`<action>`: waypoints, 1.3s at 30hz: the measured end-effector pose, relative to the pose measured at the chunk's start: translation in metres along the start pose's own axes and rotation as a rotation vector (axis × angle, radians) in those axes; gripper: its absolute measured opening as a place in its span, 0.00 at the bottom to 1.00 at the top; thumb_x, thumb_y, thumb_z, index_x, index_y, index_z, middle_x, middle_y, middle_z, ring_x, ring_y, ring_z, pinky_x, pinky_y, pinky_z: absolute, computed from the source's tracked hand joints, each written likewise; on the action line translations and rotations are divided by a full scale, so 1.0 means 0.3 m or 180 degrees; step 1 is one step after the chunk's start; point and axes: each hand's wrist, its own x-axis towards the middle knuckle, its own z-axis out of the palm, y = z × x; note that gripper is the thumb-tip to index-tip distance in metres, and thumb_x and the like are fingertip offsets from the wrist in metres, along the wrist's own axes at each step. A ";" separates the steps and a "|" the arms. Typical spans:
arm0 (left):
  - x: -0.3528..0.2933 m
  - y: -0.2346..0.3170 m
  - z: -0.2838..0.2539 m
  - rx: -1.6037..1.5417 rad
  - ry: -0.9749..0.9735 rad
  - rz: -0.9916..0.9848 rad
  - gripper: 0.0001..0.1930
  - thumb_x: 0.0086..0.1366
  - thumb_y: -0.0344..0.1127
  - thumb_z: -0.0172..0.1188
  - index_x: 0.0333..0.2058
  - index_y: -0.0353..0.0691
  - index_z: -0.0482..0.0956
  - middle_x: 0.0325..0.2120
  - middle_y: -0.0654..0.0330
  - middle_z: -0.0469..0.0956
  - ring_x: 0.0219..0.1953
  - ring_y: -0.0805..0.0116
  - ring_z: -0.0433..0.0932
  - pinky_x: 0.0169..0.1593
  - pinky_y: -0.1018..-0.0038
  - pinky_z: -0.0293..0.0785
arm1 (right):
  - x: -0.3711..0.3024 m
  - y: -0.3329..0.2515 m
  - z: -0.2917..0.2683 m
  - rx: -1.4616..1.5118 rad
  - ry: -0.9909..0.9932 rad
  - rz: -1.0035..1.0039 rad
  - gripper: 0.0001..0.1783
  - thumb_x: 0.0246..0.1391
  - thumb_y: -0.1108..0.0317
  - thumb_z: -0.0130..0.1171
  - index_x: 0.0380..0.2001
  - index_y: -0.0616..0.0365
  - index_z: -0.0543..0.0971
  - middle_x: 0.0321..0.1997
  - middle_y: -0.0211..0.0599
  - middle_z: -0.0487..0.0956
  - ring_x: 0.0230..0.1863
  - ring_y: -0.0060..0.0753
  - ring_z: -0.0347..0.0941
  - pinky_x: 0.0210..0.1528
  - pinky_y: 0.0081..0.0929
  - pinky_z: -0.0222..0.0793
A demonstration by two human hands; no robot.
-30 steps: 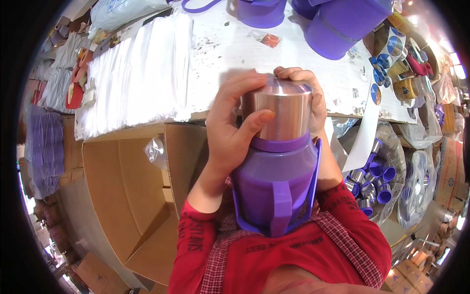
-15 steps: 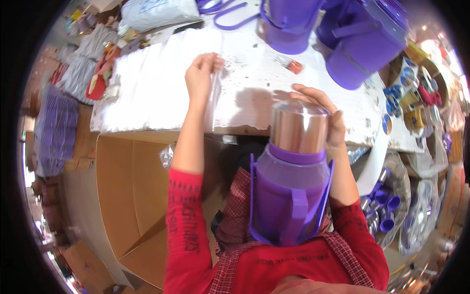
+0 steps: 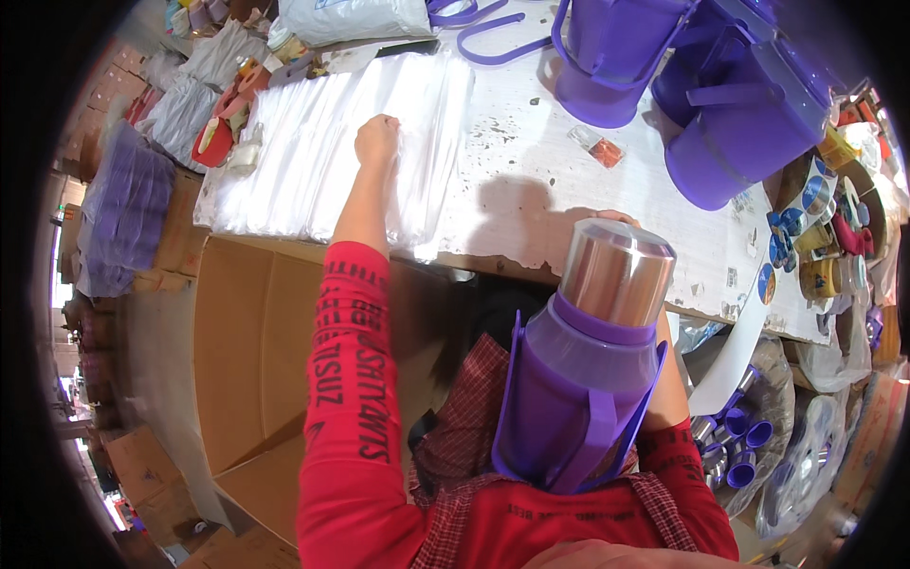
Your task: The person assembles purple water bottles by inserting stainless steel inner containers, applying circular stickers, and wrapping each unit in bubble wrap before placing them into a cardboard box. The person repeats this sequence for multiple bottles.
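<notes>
A worker's left hand (image 3: 377, 140), fist closed, pinches at a stack of clear plastic bags (image 3: 322, 152) spread on the white table (image 3: 531, 204); a second ago that same hand was wrapped round the purple flask's steel cap. The right hand (image 3: 616, 220) is almost wholly hidden behind the purple flask (image 3: 578, 389), only fingertips showing above its steel cap (image 3: 616, 270), so whether that grip is clamped on the flask cannot be told. The flask itself stands upright in the worker's lap, below the table's near edge and against the red shirt.

The shift suggests the flask is assembled and a bag is being drawn for it. Half a second ago the left hand lay flat and open on the bags; now it has curled.

Beyond the flask, at the table's far right, stand more purple flask bodies (image 3: 730, 123), with loose purple handles (image 3: 493, 33) farther back. A small clear packet (image 3: 597, 147) lies between them and the bags. An open cardboard carton (image 3: 256, 360) sits under the table's left end.
</notes>
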 end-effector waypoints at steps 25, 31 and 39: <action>-0.798 0.401 -0.198 -0.4309 -0.2234 -0.1699 0.15 0.69 0.42 0.51 0.48 0.38 0.74 0.31 0.58 0.77 0.36 0.66 0.76 0.43 0.72 0.75 | -0.016 -0.044 -0.085 0.1732 0.1379 -0.0246 0.10 0.66 0.66 0.47 0.40 0.63 0.72 0.35 0.36 0.76 0.34 0.32 0.75 0.40 0.25 0.75; -0.934 0.181 -0.482 -0.4138 -0.3749 -0.0032 0.09 0.66 0.38 0.54 0.30 0.39 0.71 0.26 0.63 0.75 0.27 0.78 0.72 0.30 0.82 0.69 | -0.466 -0.052 -0.149 -0.2086 -0.0298 -0.1293 0.18 0.52 0.61 0.65 0.17 0.58 0.72 0.17 0.22 0.68 0.19 0.13 0.59 0.21 0.17 0.52; -1.192 0.146 -0.639 -0.1482 -0.6634 0.2066 0.10 0.62 0.34 0.59 0.40 0.39 0.82 0.33 0.61 0.83 0.37 0.70 0.80 0.41 0.75 0.72 | -0.712 -0.101 -0.003 -0.3132 -0.1894 -0.0919 0.05 0.51 0.72 0.62 0.33 0.60 0.82 0.32 0.37 0.83 0.31 0.26 0.79 0.31 0.25 0.72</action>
